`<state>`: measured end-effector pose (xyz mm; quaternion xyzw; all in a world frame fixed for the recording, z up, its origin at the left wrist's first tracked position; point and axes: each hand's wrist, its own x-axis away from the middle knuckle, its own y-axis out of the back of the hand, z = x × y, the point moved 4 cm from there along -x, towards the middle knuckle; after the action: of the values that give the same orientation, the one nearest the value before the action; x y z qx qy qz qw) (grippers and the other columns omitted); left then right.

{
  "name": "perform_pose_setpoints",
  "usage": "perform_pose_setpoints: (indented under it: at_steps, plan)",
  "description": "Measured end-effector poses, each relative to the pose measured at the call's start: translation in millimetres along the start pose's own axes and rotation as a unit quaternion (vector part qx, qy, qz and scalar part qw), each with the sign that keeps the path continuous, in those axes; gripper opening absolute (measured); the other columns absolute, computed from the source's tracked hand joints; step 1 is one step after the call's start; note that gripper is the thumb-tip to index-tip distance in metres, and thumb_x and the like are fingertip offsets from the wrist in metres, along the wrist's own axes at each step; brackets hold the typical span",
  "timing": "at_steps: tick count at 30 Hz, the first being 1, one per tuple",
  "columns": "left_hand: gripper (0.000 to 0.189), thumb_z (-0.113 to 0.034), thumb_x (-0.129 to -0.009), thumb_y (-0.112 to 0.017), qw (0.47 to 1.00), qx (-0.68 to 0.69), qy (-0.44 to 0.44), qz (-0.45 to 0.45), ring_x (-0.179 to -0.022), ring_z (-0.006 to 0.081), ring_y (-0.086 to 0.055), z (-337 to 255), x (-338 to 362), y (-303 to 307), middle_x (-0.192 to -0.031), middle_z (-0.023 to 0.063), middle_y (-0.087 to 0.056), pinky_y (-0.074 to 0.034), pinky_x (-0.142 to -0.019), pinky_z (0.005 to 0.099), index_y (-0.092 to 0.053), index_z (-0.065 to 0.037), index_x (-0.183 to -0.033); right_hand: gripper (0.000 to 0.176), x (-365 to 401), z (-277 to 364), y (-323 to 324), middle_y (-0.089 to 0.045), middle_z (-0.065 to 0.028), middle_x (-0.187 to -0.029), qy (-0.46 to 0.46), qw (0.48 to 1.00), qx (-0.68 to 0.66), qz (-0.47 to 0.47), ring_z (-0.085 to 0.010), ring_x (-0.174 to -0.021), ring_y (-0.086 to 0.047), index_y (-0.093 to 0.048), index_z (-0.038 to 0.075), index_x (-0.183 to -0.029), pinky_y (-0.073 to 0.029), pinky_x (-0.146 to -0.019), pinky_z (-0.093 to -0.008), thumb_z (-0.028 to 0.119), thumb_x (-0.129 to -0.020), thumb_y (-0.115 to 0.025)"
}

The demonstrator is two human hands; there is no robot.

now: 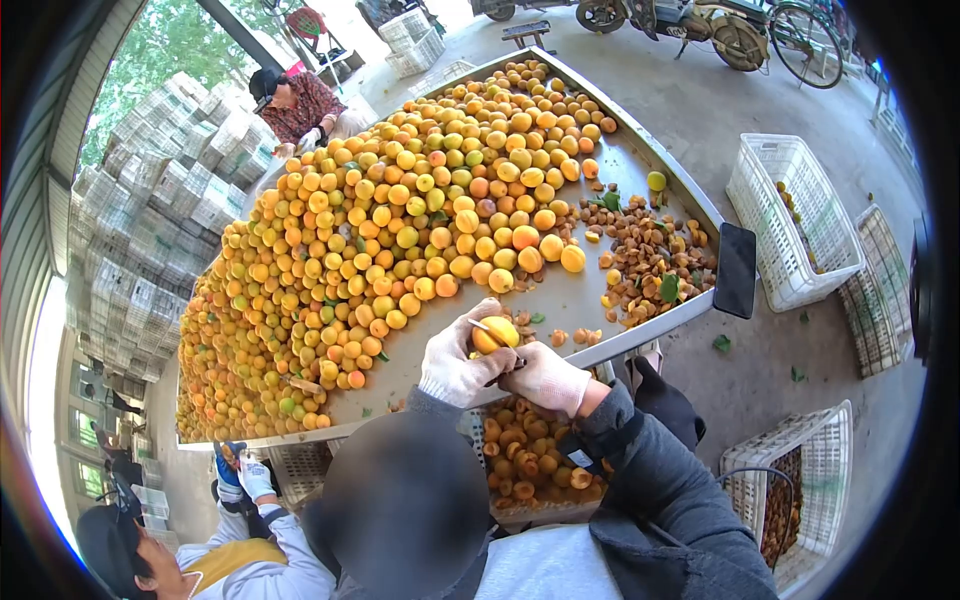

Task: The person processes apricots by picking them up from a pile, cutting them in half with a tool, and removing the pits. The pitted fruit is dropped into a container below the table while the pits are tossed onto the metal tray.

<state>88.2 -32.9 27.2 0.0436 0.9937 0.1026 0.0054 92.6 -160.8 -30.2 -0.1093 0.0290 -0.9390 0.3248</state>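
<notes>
Apricot [501, 329] fills the left hand [456, 356]; the right hand [548, 379] holds a knife [484, 327] against it. Pits [655, 262] lie toward two o'clock.

At six o'clock, a dark round shape [400, 505] is blurred past reading. The right hand [550, 378] hides part of the knife [509, 364]. The dark sleeve [655, 480] covers part of the crate [540, 515] below. Picture edges crop the co-worker [200, 560] at seven o'clock and the motorbike [670, 22] at one.

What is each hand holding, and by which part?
Left hand: a yellow fruit, around its left side. Right hand: a knife, apparently by its handle.
</notes>
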Motion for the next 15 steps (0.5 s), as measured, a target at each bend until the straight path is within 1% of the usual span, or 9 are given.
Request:
perform_pose_setpoints:
  at_steps: [2, 4, 5, 6, 8, 10, 11, 13, 15]
  plan:
    - [0.055, 0.005, -0.077, -0.073, 0.982, 0.175, 0.018, -0.065, -0.088, 0.0156, -0.064, 18, -5, 17, -0.104, 0.0103, -0.062, -0.056, -0.077, 0.0254, -0.051, 0.003, -0.127, 0.015, 7, 1, 16, -0.067, -0.0035, -0.079, 0.058, 0.988, 0.134, -0.045, -0.0147, -0.071, -0.062, -0.071, 0.001, -0.09, -0.05, -0.066, -0.0274, 0.01, -0.081, -0.062]
    - [0.052, 0.005, -0.076, -0.072, 0.989, 0.109, 0.014, -0.1, -0.085, 0.0148, -0.062, 18, -2, 35, -0.102, 0.0058, -0.062, -0.054, -0.073, 0.0258, -0.055, 0.001, -0.125, 0.017, 19, 15, 35, -0.068, -0.0064, -0.083, 0.127, 0.982, 0.031, -0.135, -0.0179, -0.076, -0.065, -0.07, -0.001, -0.095, -0.051, -0.071, -0.0273, 0.0, -0.085, -0.056]
    - [0.054, 0.001, -0.074, -0.075, 0.994, -0.012, -0.025, -0.109, -0.092, 0.0165, -0.063, 20, -4, 35, -0.105, 0.0068, -0.061, -0.054, -0.079, 0.027, -0.055, 0.002, -0.124, 0.019, 26, 25, 39, -0.068, -0.0076, -0.083, 0.051, 0.985, -0.053, -0.154, -0.016, -0.077, -0.065, -0.068, -0.001, -0.1, -0.051, -0.071, -0.0262, 0.001, -0.086, -0.056]
    - [0.054, 0.001, -0.074, -0.075, 0.993, -0.011, -0.023, -0.113, -0.092, 0.0165, -0.063, 13, 1, 30, -0.105, 0.0068, -0.061, -0.054, -0.079, 0.027, -0.055, 0.002, -0.124, 0.021, 29, 30, 40, -0.068, -0.0088, -0.084, -0.025, 0.975, -0.137, -0.172, -0.0141, -0.079, -0.064, -0.067, -0.001, -0.105, -0.051, -0.071, -0.0252, 0.001, -0.088, -0.056]
    - [0.056, -0.005, -0.067, -0.083, 0.968, -0.227, -0.073, -0.072, -0.101, 0.0189, -0.062, -10, 8, 11, -0.107, 0.01, -0.06, -0.055, -0.082, 0.0292, -0.061, -0.003, -0.118, 0.028, 21, 28, 30, -0.067, -0.0097, -0.088, -0.023, 0.974, -0.153, -0.165, -0.0107, -0.082, -0.063, -0.062, -0.001, -0.114, -0.052, -0.07, -0.0234, 0.007, -0.088, -0.064]
    - [0.066, -0.012, -0.062, -0.087, 0.965, -0.236, -0.098, -0.059, -0.105, 0.0234, -0.062, -6, 9, 3, -0.112, 0.015, -0.06, -0.053, -0.088, 0.0325, -0.057, -0.002, -0.121, 0.035, 10, 21, 19, -0.066, -0.0079, -0.093, 0.098, 0.975, -0.126, -0.151, -0.0093, -0.083, -0.062, -0.06, 0.0, -0.117, -0.052, -0.067, -0.0233, 0.012, -0.085, -0.071]
    - [0.067, -0.013, -0.063, -0.086, 0.955, -0.25, -0.154, -0.045, -0.106, 0.0266, -0.062, -8, 10, -1, -0.115, 0.0167, -0.06, -0.053, -0.088, 0.0338, -0.055, -0.003, -0.122, 0.044, 9, 22, 16, -0.066, -0.0069, -0.098, 0.079, 0.979, -0.15, -0.113, -0.0099, -0.085, -0.062, -0.057, 0.0, -0.12, -0.052, -0.069, -0.0234, 0.015, -0.082, -0.076]
    - [0.066, -0.015, -0.068, -0.084, 0.926, -0.267, -0.268, -0.022, -0.107, 0.0354, -0.062, -16, 14, -6, -0.119, 0.0205, -0.059, -0.053, -0.089, 0.0381, -0.051, -0.003, -0.124, 0.043, 15, 33, 16, -0.066, -0.0068, -0.098, 0.079, 0.978, -0.156, -0.117, -0.01, -0.085, -0.062, -0.057, 0.0, -0.119, -0.052, -0.069, -0.0235, 0.016, -0.083, -0.075]
    - [0.06, -0.014, -0.073, -0.079, 0.92, -0.269, -0.285, -0.016, -0.107, 0.0332, -0.062, -24, 16, -11, -0.118, 0.0212, -0.06, -0.051, -0.09, 0.0369, -0.051, 0.0, -0.124, 0.037, 23, 45, 17, -0.066, -0.0063, -0.098, 0.061, 0.977, -0.171, -0.112, -0.01, -0.085, -0.062, -0.057, -0.001, -0.116, -0.052, -0.071, -0.0236, 0.015, -0.085, -0.072]
